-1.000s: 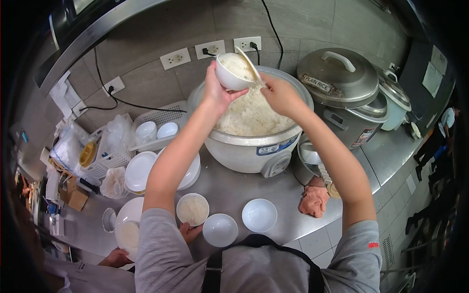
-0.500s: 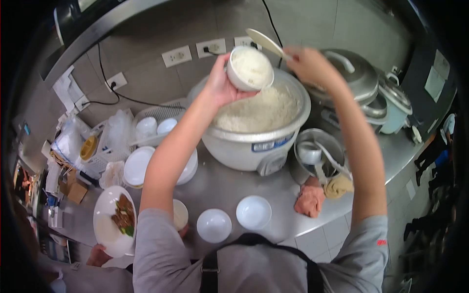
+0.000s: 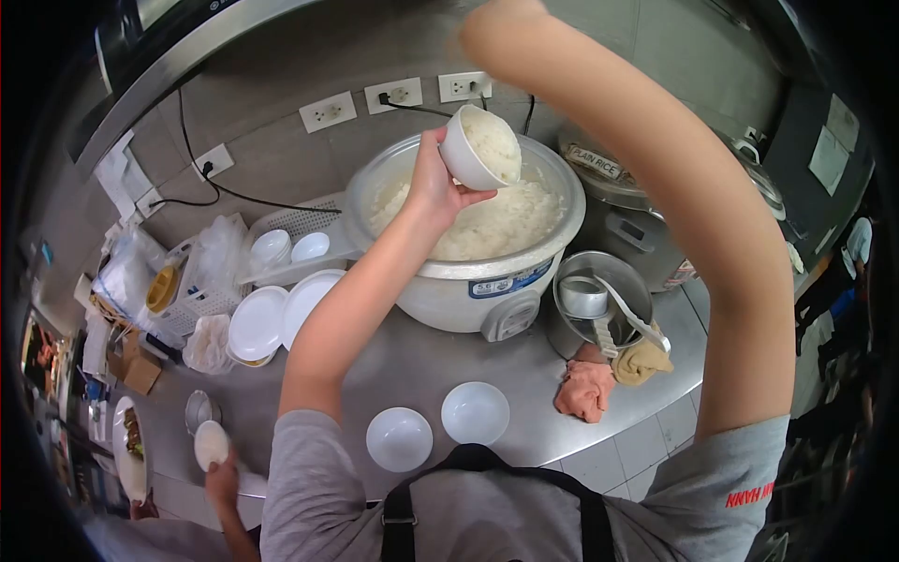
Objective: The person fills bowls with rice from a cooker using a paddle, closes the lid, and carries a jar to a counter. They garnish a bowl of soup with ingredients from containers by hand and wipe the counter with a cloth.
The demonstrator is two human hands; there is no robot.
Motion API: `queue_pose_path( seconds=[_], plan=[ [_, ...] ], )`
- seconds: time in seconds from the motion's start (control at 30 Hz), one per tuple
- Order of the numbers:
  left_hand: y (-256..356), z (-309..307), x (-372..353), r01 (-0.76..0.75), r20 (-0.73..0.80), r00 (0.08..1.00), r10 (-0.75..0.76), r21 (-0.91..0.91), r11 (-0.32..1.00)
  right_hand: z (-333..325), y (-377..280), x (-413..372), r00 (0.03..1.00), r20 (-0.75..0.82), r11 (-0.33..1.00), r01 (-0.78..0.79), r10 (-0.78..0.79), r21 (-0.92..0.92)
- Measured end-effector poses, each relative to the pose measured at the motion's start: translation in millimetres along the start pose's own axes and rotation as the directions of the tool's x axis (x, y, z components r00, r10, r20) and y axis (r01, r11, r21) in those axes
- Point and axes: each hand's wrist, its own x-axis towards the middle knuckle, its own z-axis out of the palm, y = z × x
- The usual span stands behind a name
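My left hand (image 3: 438,185) grips a white bowl (image 3: 464,159) heaped with cooked rice (image 3: 493,145), tilted to the right over the large rice cooker (image 3: 421,290). More loose rice (image 3: 496,225) fills much of the cooker's pot. Raised high at the top edge of the view is my right hand (image 3: 501,21), blurred and partly cut off. Its fingers are hidden, and no rice paddle shows there now. Two white bowls (image 3: 400,438) stand on the steel counter close to my body.
Right of the cooker are a metal pot (image 3: 568,328) with utensils, a pink cloth (image 3: 585,391) and a tan cloth (image 3: 640,363). Lidded white containers (image 3: 257,323) and a basket (image 3: 211,300) stand left. A co-worker's hand (image 3: 223,480) holds a small rice-filled bowl (image 3: 212,446) at lower left.
My right hand has swung up and left to the top edge; the rice paddle it held has gone out of sight. The co-worker's plate of food has moved left.
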Motion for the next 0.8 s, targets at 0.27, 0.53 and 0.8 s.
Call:
queue_pose_path(
  seconds=[0.27, 0.53, 0.8],
  plan=[
    [2.1, -25.7, 3.5, -0.019, 0.005, 1.0, 0.019, -0.036, 0.999, 31.1, 25.4, -10.4, 0.999, 0.003, 0.978, -0.047, 0.048, 0.205],
    [4.7, -29.5, 0.5, 0.092, 0.133, 0.99, -0.053, -0.309, 0.947, 66.9, 4.7, -47.4, 0.98, -0.197, 0.765, 0.123, 0.005, 0.632],
    [15.3, -45.9, -6.3, 0.048, 0.155, 0.988, 0.002, -0.316, 0.948, 76.0, -5.0, -94.0, 0.955, -0.278, 0.696, 0.131, 0.102, 0.706]
  ],
)
